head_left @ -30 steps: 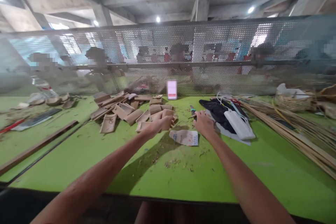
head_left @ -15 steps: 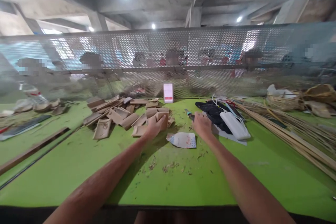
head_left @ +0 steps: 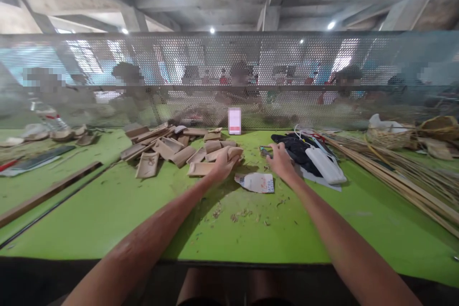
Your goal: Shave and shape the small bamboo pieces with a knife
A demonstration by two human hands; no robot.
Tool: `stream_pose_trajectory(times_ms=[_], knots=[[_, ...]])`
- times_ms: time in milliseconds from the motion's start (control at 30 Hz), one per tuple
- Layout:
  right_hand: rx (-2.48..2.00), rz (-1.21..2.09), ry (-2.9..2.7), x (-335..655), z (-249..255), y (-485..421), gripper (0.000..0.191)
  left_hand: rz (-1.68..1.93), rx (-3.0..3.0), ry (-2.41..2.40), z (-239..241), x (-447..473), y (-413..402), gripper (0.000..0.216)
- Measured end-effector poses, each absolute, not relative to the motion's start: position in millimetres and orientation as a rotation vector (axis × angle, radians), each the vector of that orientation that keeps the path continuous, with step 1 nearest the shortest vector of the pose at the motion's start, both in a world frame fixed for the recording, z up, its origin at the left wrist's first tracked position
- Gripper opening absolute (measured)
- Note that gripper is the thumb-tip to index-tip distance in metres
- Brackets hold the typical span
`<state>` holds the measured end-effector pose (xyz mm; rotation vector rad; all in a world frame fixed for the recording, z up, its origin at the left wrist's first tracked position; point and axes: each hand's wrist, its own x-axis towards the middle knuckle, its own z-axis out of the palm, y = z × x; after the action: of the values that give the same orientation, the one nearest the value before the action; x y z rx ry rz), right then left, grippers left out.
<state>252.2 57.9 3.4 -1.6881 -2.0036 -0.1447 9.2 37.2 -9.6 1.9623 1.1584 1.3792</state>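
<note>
On the green counter point(head_left: 222, 239), blue "ATED" reads on a torn white paper scrap point(head_left: 255, 182). One tan, curved bamboo piece point(head_left: 235, 152) sits in my left hand point(head_left: 223, 165), gripped; a dark, teal-marked tool point(head_left: 265, 151) lies at my half-open right hand point(head_left: 281, 160), contact unclear.

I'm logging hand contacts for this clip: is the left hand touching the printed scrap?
Apart. The head view shows a shadowed patch of green tabletop between the left hand and the printed scrap.
</note>
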Motion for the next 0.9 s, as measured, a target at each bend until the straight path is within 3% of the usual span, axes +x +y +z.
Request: stream_pose_trajectory(times_ms=[433,633,900], knots=[[-1.398,0.109,-1.850,263.8,-4.5,73.8,0.027,1.347,1.644,1.011,-9.9,11.6,40.0,0.029],[-1.384,0.507,-1.460,269.3,-7.3,81.2,0.019,1.325,1.690,1.009,-7.9,12.3,38.5,0.024],[-1.191,0.832,-1.356,264.7,-17.3,80.8,0.039,1.327,1.651,0.989,-10.9,11.9,40.3,0.027]])
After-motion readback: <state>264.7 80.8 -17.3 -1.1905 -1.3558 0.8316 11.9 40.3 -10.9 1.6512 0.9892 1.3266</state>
